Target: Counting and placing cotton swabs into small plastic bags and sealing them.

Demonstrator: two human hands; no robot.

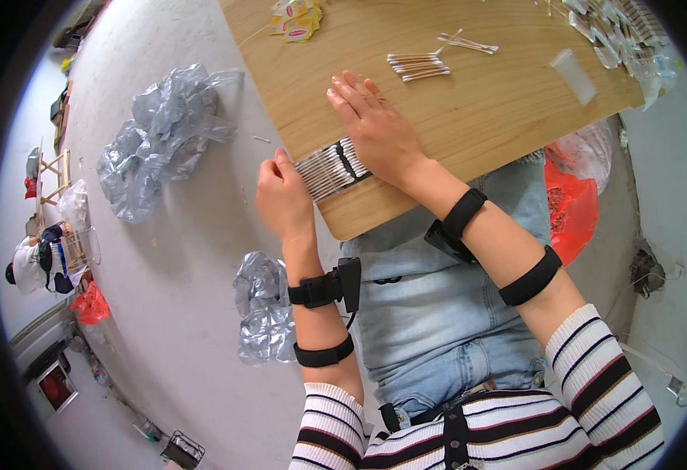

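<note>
At the board's near edge, flat open right hand half-hides the swab bundle; left hand grips its end.

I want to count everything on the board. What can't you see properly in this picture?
- Bundle of cotton swabs, head view: the right hand covers one end, the left hand the other, so no full count.
- Packets at the board's far corner: cut off by the picture's rim.
- Yellow wrappers: too small and cut off by the top edge.
- Board underside: hidden over the lap.
</note>
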